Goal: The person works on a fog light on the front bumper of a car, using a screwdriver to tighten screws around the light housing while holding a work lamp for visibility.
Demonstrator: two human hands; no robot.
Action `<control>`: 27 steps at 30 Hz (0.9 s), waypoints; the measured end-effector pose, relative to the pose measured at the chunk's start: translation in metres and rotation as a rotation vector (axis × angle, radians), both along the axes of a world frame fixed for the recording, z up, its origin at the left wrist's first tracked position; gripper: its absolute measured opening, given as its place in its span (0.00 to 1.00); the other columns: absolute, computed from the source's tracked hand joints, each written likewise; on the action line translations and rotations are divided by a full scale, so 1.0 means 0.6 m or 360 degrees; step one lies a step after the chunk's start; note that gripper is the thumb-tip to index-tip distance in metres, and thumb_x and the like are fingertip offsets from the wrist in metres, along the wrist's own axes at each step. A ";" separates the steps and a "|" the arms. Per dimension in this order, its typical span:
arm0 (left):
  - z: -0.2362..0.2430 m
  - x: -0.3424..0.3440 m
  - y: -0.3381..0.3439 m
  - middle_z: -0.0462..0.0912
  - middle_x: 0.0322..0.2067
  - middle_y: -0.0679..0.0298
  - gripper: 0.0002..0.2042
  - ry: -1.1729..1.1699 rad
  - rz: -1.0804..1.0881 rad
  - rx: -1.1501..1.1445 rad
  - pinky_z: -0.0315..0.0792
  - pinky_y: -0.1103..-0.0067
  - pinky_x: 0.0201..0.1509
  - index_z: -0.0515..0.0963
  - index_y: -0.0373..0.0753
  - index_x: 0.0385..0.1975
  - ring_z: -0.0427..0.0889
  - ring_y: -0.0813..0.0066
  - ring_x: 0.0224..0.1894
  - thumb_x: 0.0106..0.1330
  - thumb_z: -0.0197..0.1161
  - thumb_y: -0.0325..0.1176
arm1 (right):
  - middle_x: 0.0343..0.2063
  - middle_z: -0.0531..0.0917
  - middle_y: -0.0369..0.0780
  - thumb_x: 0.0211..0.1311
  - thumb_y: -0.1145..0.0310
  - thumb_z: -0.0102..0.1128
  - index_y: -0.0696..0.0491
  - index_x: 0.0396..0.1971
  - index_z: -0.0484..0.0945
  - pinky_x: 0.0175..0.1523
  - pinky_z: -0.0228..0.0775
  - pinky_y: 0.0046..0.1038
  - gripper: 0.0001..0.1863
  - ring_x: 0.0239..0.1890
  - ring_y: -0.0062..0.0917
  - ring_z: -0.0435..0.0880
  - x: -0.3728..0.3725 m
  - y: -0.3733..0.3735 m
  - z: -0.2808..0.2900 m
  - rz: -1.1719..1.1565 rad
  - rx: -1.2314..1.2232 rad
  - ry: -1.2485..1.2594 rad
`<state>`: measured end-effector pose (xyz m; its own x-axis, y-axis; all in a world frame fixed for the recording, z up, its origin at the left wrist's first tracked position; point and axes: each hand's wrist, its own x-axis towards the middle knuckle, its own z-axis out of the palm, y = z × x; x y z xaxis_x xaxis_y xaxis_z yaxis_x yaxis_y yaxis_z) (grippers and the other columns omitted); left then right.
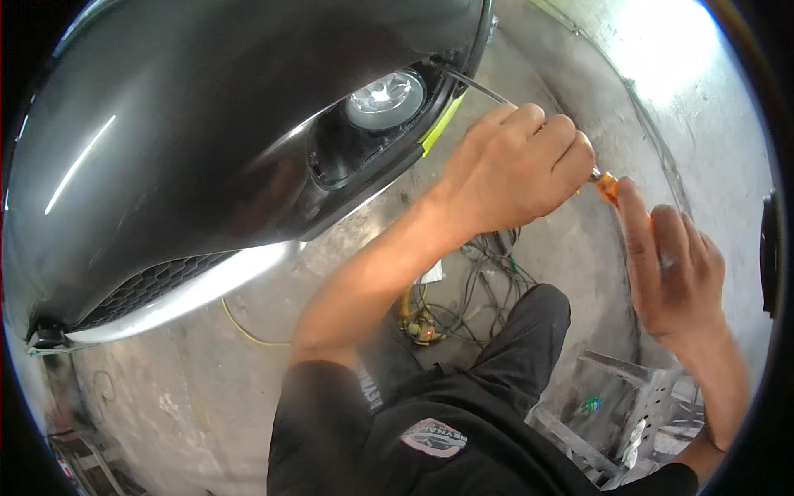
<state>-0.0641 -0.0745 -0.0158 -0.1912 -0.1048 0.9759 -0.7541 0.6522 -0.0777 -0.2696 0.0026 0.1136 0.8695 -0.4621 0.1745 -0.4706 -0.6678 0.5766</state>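
A glossy black car bumper spans the upper left, with a round lamp in a dark recess and a yellow-green strip along its edge. A long screwdriver reaches from the recess's upper right corner, its metal shaft passing under my left hand, whose fingers are wrapped round it. My right hand is closed on the orange handle, lower right of my left hand; its fingertips are mostly hidden.
Tangled cables and a yellow tool lie on the grey concrete floor by my legs. A scuffed metal stand is at lower right, and a pale wall is to the right. A honeycomb grille sits low on the bumper.
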 end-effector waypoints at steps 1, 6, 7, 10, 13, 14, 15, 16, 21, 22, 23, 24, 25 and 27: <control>-0.001 0.002 -0.001 0.68 0.24 0.70 0.12 0.0007 0.0007 -0.0034 0.68 0.76 0.24 0.76 0.43 0.32 0.71 0.74 0.23 0.48 0.68 0.35 | 0.27 0.74 0.40 0.58 0.78 0.64 0.63 0.60 0.77 0.28 0.69 0.29 0.27 0.25 0.24 0.74 -0.001 -0.003 -0.001 -0.0070 0.0220 -0.0182; 0.002 0.017 -0.003 0.69 0.23 0.71 0.12 -0.0016 0.0005 -0.0092 0.68 0.77 0.25 0.76 0.43 0.31 0.71 0.75 0.24 0.47 0.68 0.35 | 0.26 0.75 0.37 0.63 0.75 0.60 0.64 0.60 0.75 0.28 0.65 0.26 0.24 0.25 0.18 0.73 0.035 0.024 0.005 -0.0669 0.1425 -0.1333; -0.002 0.019 0.000 0.70 0.24 0.71 0.10 -0.0057 0.0003 -0.0042 0.70 0.77 0.26 0.76 0.44 0.30 0.72 0.74 0.25 0.50 0.68 0.35 | 0.27 0.75 0.37 0.64 0.75 0.60 0.63 0.61 0.75 0.28 0.65 0.25 0.25 0.25 0.18 0.73 0.040 0.028 0.003 -0.0667 0.1427 -0.1299; -0.006 0.031 0.011 0.71 0.26 0.71 0.07 -0.0150 -0.0027 0.0083 0.73 0.76 0.30 0.75 0.46 0.27 0.75 0.72 0.28 0.54 0.67 0.36 | 0.29 0.76 0.36 0.65 0.74 0.60 0.59 0.64 0.74 0.28 0.63 0.23 0.27 0.25 0.18 0.72 0.046 0.039 0.003 -0.0645 0.1428 -0.1215; 0.004 0.042 0.018 0.72 0.25 0.71 0.08 -0.0161 -0.0116 0.0113 0.72 0.75 0.29 0.75 0.45 0.28 0.74 0.71 0.27 0.52 0.67 0.36 | 0.31 0.76 0.38 0.60 0.75 0.65 0.58 0.66 0.73 0.29 0.67 0.25 0.31 0.26 0.21 0.74 0.023 0.045 -0.017 -0.0166 0.0448 -0.0491; 0.005 0.044 0.018 0.72 0.25 0.70 0.10 -0.0172 -0.0139 0.0098 0.71 0.74 0.28 0.76 0.44 0.30 0.73 0.71 0.26 0.51 0.67 0.36 | 0.32 0.76 0.39 0.57 0.76 0.67 0.58 0.66 0.73 0.30 0.69 0.27 0.33 0.26 0.22 0.74 0.019 0.046 -0.024 -0.0052 0.0182 -0.0264; 0.002 0.046 0.017 0.72 0.25 0.70 0.11 -0.0177 -0.0171 0.0087 0.70 0.74 0.28 0.76 0.43 0.31 0.72 0.70 0.25 0.49 0.67 0.36 | 0.32 0.77 0.40 0.55 0.76 0.69 0.58 0.66 0.73 0.31 0.71 0.28 0.35 0.26 0.24 0.75 0.014 0.047 -0.031 0.0062 -0.0107 -0.0060; -0.003 0.048 0.018 0.72 0.25 0.70 0.11 -0.0191 -0.0154 0.0093 0.70 0.74 0.28 0.76 0.43 0.31 0.72 0.70 0.25 0.49 0.66 0.36 | 0.33 0.77 0.40 0.52 0.77 0.70 0.59 0.66 0.73 0.32 0.72 0.29 0.36 0.25 0.25 0.75 0.016 0.048 -0.033 0.0064 -0.0180 0.0012; -0.019 0.042 0.025 0.71 0.25 0.72 0.08 -0.0145 -0.0143 0.0106 0.71 0.75 0.30 0.75 0.47 0.29 0.73 0.73 0.28 0.54 0.67 0.35 | 0.26 0.75 0.37 0.57 0.77 0.67 0.63 0.61 0.76 0.27 0.70 0.26 0.28 0.19 0.21 0.70 0.029 0.057 -0.050 -0.0098 0.0632 -0.0699; -0.021 0.046 0.026 0.71 0.25 0.72 0.07 -0.0164 -0.0121 0.0090 0.71 0.76 0.31 0.75 0.47 0.29 0.73 0.72 0.28 0.55 0.67 0.35 | 0.27 0.75 0.37 0.57 0.76 0.68 0.64 0.61 0.76 0.27 0.70 0.26 0.29 0.18 0.21 0.70 0.030 0.060 -0.046 -0.0218 0.0996 -0.1002; -0.020 0.049 0.025 0.71 0.25 0.72 0.07 -0.0180 -0.0100 0.0073 0.72 0.76 0.31 0.75 0.47 0.29 0.74 0.72 0.29 0.55 0.67 0.34 | 0.27 0.75 0.37 0.57 0.75 0.68 0.64 0.60 0.76 0.27 0.70 0.27 0.29 0.18 0.22 0.70 0.031 0.062 -0.044 -0.0357 0.1265 -0.1217; -0.019 0.052 0.024 0.72 0.26 0.73 0.07 -0.0198 -0.0078 0.0055 0.72 0.76 0.32 0.75 0.48 0.30 0.74 0.72 0.29 0.55 0.66 0.34 | 0.27 0.75 0.38 0.57 0.74 0.69 0.64 0.60 0.76 0.27 0.70 0.28 0.29 0.18 0.22 0.71 0.033 0.065 -0.043 -0.0501 0.1509 -0.1458; -0.018 0.054 0.025 0.72 0.26 0.73 0.06 -0.0227 -0.0079 0.0079 0.72 0.76 0.32 0.75 0.48 0.30 0.74 0.72 0.29 0.55 0.66 0.34 | 0.27 0.75 0.38 0.57 0.73 0.69 0.64 0.60 0.76 0.28 0.70 0.28 0.29 0.19 0.23 0.71 0.037 0.067 -0.042 -0.0663 0.1656 -0.1613; -0.013 0.059 0.025 0.72 0.26 0.73 0.06 -0.0282 -0.0090 0.0120 0.72 0.75 0.32 0.75 0.48 0.30 0.74 0.72 0.29 0.56 0.66 0.34 | 0.28 0.76 0.39 0.59 0.71 0.68 0.63 0.62 0.75 0.29 0.70 0.29 0.29 0.20 0.25 0.73 0.043 0.071 -0.044 -0.0636 0.1420 -0.1452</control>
<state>-0.0284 -0.0595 -0.0238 -0.3669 -0.1607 0.9163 -0.6949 0.7022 -0.1551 -0.2437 0.0454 0.0875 0.3834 -0.9152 0.1241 -0.7017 -0.3760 -0.6052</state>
